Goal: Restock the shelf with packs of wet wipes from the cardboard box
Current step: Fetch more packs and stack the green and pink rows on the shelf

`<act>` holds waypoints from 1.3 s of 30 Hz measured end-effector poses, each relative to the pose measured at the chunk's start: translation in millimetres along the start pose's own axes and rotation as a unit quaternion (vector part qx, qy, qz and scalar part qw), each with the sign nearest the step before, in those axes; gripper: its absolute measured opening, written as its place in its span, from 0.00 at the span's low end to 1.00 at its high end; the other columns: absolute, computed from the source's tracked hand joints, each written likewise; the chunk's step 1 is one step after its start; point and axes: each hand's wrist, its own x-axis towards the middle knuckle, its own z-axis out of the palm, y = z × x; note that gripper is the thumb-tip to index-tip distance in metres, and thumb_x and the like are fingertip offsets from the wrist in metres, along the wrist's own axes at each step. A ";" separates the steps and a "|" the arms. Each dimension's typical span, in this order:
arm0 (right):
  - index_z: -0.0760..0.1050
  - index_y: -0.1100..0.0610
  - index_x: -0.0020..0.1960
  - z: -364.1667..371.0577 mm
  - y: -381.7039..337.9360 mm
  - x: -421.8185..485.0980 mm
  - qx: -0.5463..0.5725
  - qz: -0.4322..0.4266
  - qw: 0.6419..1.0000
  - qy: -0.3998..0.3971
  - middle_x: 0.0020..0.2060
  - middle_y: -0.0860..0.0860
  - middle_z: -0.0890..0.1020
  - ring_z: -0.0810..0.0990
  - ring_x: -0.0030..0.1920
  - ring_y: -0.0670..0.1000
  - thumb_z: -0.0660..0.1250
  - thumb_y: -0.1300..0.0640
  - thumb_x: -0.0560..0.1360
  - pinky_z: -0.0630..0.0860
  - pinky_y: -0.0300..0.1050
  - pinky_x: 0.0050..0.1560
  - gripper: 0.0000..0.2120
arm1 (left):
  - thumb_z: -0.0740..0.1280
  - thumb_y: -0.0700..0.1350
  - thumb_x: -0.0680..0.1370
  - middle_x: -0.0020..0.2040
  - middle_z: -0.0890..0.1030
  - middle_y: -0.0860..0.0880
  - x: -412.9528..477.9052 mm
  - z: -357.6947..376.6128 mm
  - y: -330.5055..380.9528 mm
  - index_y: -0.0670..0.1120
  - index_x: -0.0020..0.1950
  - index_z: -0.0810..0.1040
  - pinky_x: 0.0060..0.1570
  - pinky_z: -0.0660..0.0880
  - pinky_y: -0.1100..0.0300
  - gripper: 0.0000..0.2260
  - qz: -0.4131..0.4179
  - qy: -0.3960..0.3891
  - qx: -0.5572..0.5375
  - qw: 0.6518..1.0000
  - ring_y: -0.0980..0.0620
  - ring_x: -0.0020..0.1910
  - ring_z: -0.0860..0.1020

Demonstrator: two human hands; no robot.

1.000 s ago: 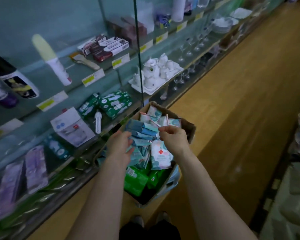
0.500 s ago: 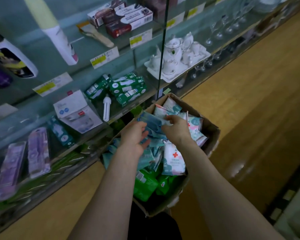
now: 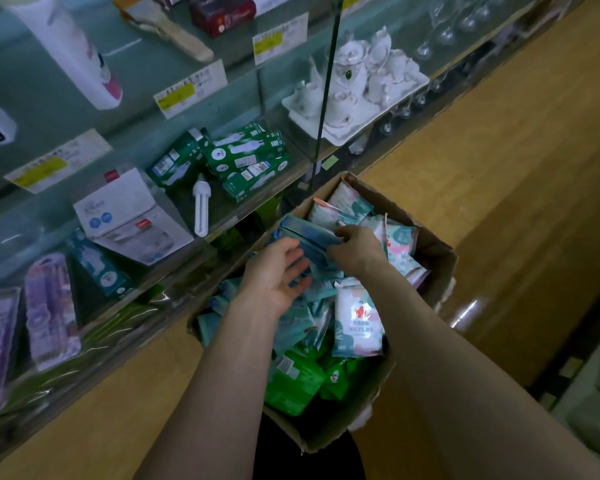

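Head view: brown cardboard box point(image 3: 440, 268) w/ creased walls & a torn, frayed near corner stands on glossy wooden floor point(image 3: 499, 188), right up against the glass shelf point(image 3: 174, 202) unit. Box is stuffed w/ soft, flat, shiny plastic packs: green packs point(image 3: 293, 384) at near end, a white pack point(image 3: 359, 323) w/ red mark & teal pattern mid-box, pale floral ones at far end. Blue packs point(image 3: 309, 239), a small stack of slim rectangular wet-wipe packs, sit raised above the pile on the box's shelf side, btwn both hands. Left hand point(image 3: 274, 277) shows its palm, fingers straight & slightly spread, lying against the stack's near side, not curled round it. Right hand point(image 3: 357, 247) comes over from the right, knuckles up, fingers curled over the stack's right end & clamped on it. Both forearms bare, reaching down & fwd. On the shelf: green boxes point(image 3: 243, 161) of card, a white tube-shaped bulb point(image 3: 201, 211) lying loose beside them, a white porcelain tea set point(image 3: 361, 84) on its tray further right; yellow-white price labels point(image 3: 191, 88) along shelf edges. Vs 1 s ago: left hand was knuckles-up w/ fingers down in the pile, now its palm shows. Vs 0.5 s ago: both hands nearly in same spots, right one keeps its hold, shelf goods sit a bit higher in view
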 end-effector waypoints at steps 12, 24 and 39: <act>0.80 0.57 0.48 -31.3 18.1 -41.9 0.252 -0.018 0.959 0.128 0.36 0.53 0.81 0.80 0.36 0.55 0.62 0.57 0.80 0.78 0.50 0.37 0.08 | 0.65 0.45 0.79 0.56 0.76 0.44 -3.7 8.1 -7.1 0.45 0.53 0.74 0.52 0.70 0.52 0.06 -0.026 -0.038 0.013 0.999 0.48 0.53 0.76; 0.71 0.56 0.67 -1.5 17.8 -41.8 0.123 -0.032 0.990 0.054 0.61 0.54 0.77 0.77 0.58 0.56 0.60 0.65 0.77 0.75 0.50 0.55 0.19 | 0.69 0.41 0.77 0.58 0.81 0.43 9.8 -17.7 -7.4 0.45 0.66 0.75 0.32 0.77 0.57 0.17 0.064 0.064 -0.102 0.991 0.48 0.45 0.81; 0.73 0.47 0.66 23.4 -1.0 -11.0 -0.169 -0.041 0.981 0.085 0.59 0.54 0.79 0.77 0.59 0.59 0.59 0.58 0.78 0.73 0.48 0.52 0.18 | 0.70 0.40 0.76 0.55 0.81 0.45 8.3 -33.7 -2.0 0.46 0.63 0.75 0.41 0.78 0.52 0.16 0.101 0.110 -0.005 0.989 0.48 0.43 0.80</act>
